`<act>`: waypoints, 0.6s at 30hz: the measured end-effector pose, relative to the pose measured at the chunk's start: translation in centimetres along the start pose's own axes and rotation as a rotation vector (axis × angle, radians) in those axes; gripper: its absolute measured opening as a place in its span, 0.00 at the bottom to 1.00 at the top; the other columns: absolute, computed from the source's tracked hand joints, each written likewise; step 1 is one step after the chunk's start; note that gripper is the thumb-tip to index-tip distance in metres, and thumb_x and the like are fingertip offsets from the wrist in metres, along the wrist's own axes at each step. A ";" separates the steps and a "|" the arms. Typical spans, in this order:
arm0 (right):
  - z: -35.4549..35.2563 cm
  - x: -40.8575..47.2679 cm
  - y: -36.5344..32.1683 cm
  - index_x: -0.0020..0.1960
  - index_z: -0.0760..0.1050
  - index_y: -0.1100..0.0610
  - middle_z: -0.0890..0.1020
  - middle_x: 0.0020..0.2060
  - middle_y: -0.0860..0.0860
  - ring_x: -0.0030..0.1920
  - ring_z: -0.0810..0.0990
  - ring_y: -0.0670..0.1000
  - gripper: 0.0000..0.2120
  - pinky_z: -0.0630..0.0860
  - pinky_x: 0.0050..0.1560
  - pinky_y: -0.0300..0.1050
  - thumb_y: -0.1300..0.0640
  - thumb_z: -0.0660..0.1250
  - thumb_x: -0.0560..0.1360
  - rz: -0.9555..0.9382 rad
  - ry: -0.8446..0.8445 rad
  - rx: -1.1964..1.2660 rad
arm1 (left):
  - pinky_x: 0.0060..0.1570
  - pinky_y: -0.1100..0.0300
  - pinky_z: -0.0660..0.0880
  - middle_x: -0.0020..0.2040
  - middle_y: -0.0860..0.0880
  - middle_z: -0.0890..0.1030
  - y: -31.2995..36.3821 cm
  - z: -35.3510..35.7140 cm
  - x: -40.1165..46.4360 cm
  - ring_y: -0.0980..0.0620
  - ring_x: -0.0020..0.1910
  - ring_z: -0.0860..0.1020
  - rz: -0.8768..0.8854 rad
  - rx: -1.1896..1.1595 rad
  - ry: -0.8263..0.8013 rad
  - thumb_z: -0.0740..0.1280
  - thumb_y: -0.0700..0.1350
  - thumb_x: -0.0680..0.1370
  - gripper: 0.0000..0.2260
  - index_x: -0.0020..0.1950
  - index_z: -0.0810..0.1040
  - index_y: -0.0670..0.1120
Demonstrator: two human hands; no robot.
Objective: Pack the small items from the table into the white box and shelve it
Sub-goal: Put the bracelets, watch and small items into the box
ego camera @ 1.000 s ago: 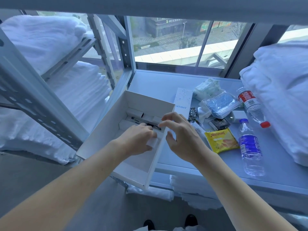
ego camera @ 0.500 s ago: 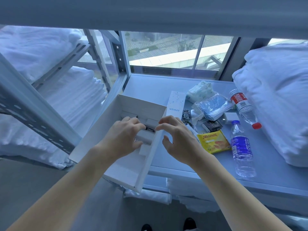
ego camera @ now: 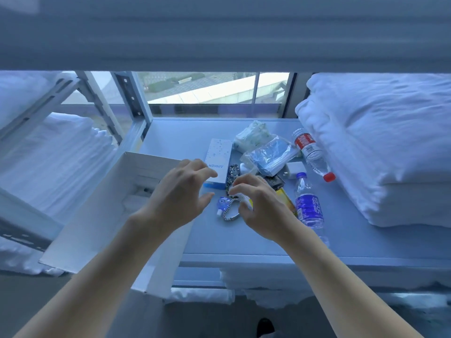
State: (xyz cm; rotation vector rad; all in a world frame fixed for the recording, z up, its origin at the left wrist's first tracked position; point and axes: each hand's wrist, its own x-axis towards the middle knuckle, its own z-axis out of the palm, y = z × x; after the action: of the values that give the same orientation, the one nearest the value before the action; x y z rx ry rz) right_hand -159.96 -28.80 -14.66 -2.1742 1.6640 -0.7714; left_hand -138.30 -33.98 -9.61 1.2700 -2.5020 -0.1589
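The open white box (ego camera: 80, 230) hangs off the table's left front corner, with small white items inside. Over its right wall my left hand (ego camera: 180, 196) hovers with fingers spread and holds nothing. Just right of it, my right hand (ego camera: 261, 208) is low over the table, fingers curled round a small white item (ego camera: 244, 200). Beside those fingers lie a metal chain bracelet (ego camera: 230, 214) and a small blue-and-white piece (ego camera: 222, 203). Behind the hands are a white Anker box (ego camera: 218, 159), a dark beaded string (ego camera: 233, 173), a yellow snack packet (ego camera: 288, 203) and a white charger (ego camera: 294, 169).
A bag of blue masks (ego camera: 272, 154), a tissue pack (ego camera: 253, 135) and two water bottles (ego camera: 308, 208) (ego camera: 311, 154) lie on the grey table (ego camera: 244, 240). Folded white bedding (ego camera: 380, 152) fills the right side. Metal shelving (ego camera: 31, 113) with more bedding stands on the left.
Both hands have left the box and moved right over the table's small items. My right hand now curls on a white item; the view has tilted down.
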 end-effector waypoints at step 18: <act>-1.7 -3.5 11.4 0.60 0.82 0.58 0.78 0.60 0.49 0.62 0.76 0.53 0.17 0.76 0.58 0.45 0.67 0.66 0.73 0.126 -0.120 0.013 | 0.56 0.51 0.75 0.60 0.53 0.76 5.4 9.8 2.1 0.49 0.62 0.73 -0.215 -0.051 -0.209 0.70 0.51 0.78 0.17 0.66 0.78 0.52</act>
State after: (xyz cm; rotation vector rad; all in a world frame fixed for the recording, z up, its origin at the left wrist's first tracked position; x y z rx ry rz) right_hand -170.68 -28.59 -20.14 -2.0412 1.7106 -0.6034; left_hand -146.92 -32.92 -17.00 1.5719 -2.5046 -0.4236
